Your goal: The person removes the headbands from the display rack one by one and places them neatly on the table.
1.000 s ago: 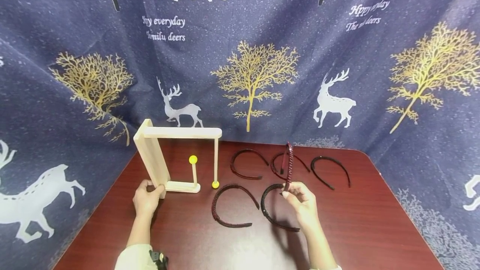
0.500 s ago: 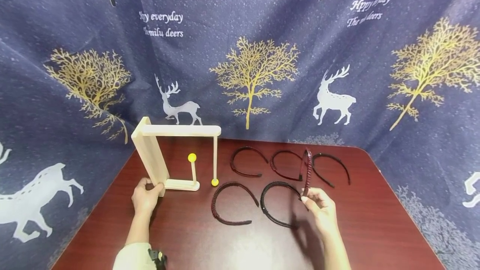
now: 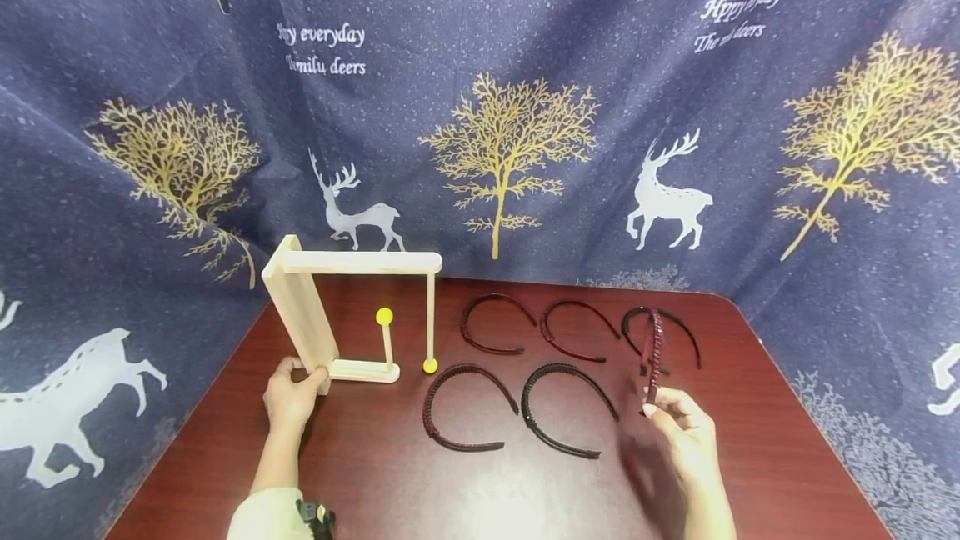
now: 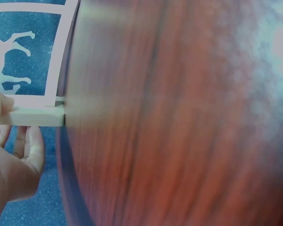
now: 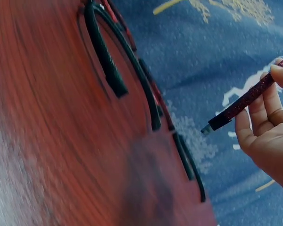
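On the left, a pale wooden rack (image 3: 303, 315) with two arms and yellow ball ends stands tipped on its side. My left hand (image 3: 292, 398) grips the near end of its board; the left wrist view shows the thumb above the board (image 4: 35, 116) and fingers beneath. My right hand (image 3: 686, 427) pinches a dark red headband (image 3: 656, 352) near one end and holds it upright above the table. In the right wrist view that headband (image 5: 252, 96) shows a black tip. Behind it, a thin black headband (image 3: 682, 327) lies partly covered.
Two thin red headbands (image 3: 498, 350) (image 3: 573, 352) lie in the back row. In front are a braided dark red headband (image 3: 431, 407) and a braided black headband (image 3: 528, 411). The reddish table (image 3: 375, 473) ends at a blue deer-print cloth (image 3: 480, 40).
My right hand has carried the dark red headband to the right, from over the middle headbands to in front of the back-right black one. The left hand keeps its grip on the rack.
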The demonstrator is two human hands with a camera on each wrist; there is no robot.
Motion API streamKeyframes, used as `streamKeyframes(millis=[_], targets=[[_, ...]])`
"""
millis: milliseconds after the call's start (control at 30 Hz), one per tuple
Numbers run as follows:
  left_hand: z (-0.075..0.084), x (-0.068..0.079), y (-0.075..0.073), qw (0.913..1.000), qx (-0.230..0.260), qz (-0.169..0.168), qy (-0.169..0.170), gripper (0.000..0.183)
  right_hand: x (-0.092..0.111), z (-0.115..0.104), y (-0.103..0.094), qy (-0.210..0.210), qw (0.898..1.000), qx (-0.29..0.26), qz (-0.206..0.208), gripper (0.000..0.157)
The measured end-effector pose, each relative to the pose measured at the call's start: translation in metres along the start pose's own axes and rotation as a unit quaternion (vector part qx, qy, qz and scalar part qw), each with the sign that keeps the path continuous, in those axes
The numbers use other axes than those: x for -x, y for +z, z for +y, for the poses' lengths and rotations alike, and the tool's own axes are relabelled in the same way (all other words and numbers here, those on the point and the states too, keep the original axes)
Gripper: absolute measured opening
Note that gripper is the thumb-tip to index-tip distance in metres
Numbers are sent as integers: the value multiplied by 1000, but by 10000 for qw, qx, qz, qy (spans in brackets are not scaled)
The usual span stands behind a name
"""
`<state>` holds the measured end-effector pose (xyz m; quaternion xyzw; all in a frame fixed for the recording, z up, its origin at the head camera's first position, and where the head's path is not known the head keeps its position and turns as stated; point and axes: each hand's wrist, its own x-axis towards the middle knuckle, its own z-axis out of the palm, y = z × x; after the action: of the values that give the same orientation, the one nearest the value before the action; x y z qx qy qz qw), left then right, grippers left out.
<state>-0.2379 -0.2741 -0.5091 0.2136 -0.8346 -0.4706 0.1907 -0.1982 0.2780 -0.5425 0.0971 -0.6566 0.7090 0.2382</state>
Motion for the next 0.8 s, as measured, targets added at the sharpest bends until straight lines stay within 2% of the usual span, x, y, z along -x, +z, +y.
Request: streamKeyframes(millis=[33, 133, 200, 267, 367, 533, 567, 700, 800], targets=[[0, 0, 0, 10000, 4, 13, 9, 25, 1, 0, -3, 101, 9999, 111, 43, 21], [0, 0, 0, 10000, 26, 4, 17, 24, 4, -24, 2, 474, 9966, 586, 345, 18], [1, 0, 0, 10000, 27, 3, 14, 24, 6, -44, 9, 594, 9935, 862, 443, 12], [1, 0, 0, 10000, 55, -17, 1, 25, 8, -64, 15, 736, 9898, 1085, 557, 13], [1, 0, 0, 10000, 37, 14, 18, 25, 10, -65, 10, 641, 9887, 1213, 601, 15], [2, 2, 0, 10000, 24, 51, 23, 24, 12, -47, -10, 89, 9958, 829, 390, 20], [2, 2, 1, 10000, 26, 56, 10, 24, 12, -44, -13, 82, 9958, 824, 386, 19], [2, 2, 1, 10000, 4, 89, -4, 24, 14, -38, -26, 191, 9916, 1220, 372, 16], [1, 2, 1, 9999, 1, 103, 0, 24, 15, -40, -31, 187, 9827, 1805, 358, 15]])
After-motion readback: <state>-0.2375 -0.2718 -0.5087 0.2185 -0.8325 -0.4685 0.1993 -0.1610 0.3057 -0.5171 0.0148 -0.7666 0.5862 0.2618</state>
